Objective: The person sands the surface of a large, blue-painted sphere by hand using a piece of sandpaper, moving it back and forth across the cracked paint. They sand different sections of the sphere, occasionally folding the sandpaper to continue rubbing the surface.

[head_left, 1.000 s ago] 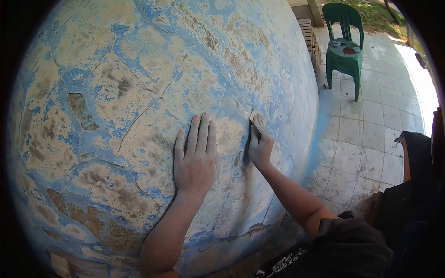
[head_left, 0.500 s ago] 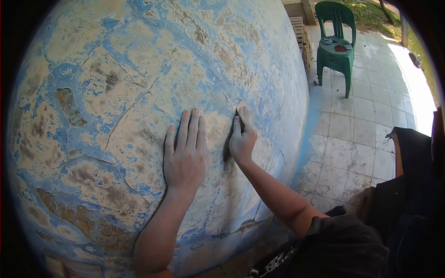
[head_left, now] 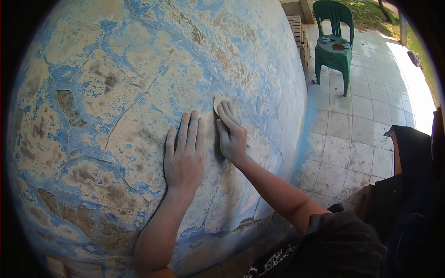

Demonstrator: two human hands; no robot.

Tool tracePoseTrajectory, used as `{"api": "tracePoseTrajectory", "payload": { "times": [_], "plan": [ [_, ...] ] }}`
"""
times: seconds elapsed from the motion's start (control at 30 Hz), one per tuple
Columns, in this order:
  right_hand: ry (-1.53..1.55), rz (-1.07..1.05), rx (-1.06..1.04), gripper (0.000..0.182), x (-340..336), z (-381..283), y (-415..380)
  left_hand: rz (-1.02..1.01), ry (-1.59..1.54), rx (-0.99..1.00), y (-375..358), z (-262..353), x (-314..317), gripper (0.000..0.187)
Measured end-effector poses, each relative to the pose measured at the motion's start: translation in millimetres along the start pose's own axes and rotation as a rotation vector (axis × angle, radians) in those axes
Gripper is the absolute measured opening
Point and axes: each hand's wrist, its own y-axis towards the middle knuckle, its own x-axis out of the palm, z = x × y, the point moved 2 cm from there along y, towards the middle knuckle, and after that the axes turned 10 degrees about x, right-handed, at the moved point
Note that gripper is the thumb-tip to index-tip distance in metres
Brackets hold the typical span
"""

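I can read no words or numbers here. The only thing like lettering is a white print (head_left: 277, 259) on my black T-shirt (head_left: 331, 259), below and left of its short sleeve (head_left: 343, 231) as I see it; it runs at a slant, too small and blurred for me to make out.
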Motion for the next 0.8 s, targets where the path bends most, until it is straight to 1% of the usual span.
{"api": "tracePoseTrajectory", "payload": {
  "times": [0.07,0.1,0.17,0.2,0.27,0.3,0.37,0.4,0.47,0.5,0.57,0.63,0.67,0.73,0.77,0.8],
  "plan": [
    [-0.010,-0.154,-0.195,0.045,0.1,-1.0,-12.1,0.021,-0.006,-0.008,2.4,-0.4,-1.6,0.063],
    [-0.013,-0.151,-0.193,0.045,-6.6,9.6,-14.8,-0.006,-0.006,-0.004,1.8,-0.1,-4.9,0.063],
    [-0.094,-0.032,-0.058,0.044,-28.3,56.7,-12.5,-0.021,0.005,0.002,5.3,-1.7,-5.9,0.063],
    [-0.042,0.129,0.125,0.043,-34.4,89.7,-8.7,-0.017,0.006,0.004,5.5,-1.6,-4.6,0.063],
    [0.027,0.262,0.377,0.045,-39.3,124.5,11.9,-0.016,0.007,0.002,3.3,-0.1,-3.2,0.063],
    [0.028,0.263,0.375,0.045,-34.2,112.0,13.8,-0.011,0.006,-0.002,3.0,0.5,-2.7,0.062],
    [-0.011,0.194,0.132,0.043,-13.6,47.0,15.4,-0.010,0.002,-0.001,4.9,0.1,-1.7,0.062],
    [-0.031,0.082,0.000,0.044,-7.1,21.3,4.4,-0.013,-0.005,-0.002,3.5,-0.2,-2.1,0.061],
    [-0.046,-0.142,-0.146,0.045,-5.2,-1.0,-20.8,-0.011,-0.013,-0.009,5.6,-0.8,-3.0,0.061],
    [-0.046,-0.145,-0.143,0.045,-11.0,7.4,-23.2,-0.016,-0.014,-0.008,5.2,-0.3,-4.2,0.061],
    [-0.104,-0.038,-0.032,0.045,-29.3,51.4,-24.7,-0.015,0.000,-0.003,5.8,-2.4,-4.8,0.061],
    [-0.003,0.198,0.305,0.042,-38.3,97.3,-3.2,-0.024,0.000,-0.006,3.9,-0.5,-4.4,0.061],
    [-0.004,0.196,0.305,0.042,-34.2,94.7,6.9,-0.025,-0.001,-0.008,3.1,-0.3,-3.9,0.061],
    [0.012,0.233,0.280,0.041,-20.4,65.4,19.4,-0.011,0.004,-0.008,3.7,0.1,-3.2,0.062],
    [-0.010,0.116,0.089,0.042,-12.5,29.2,13.4,-0.015,0.001,-0.007,3.2,0.5,-2.4,0.062],
    [0.069,-0.012,-0.004,0.045,-2.7,4.6,0.9,0.002,-0.007,-0.010,2.6,0.5,-1.8,0.062]
  ]
}}
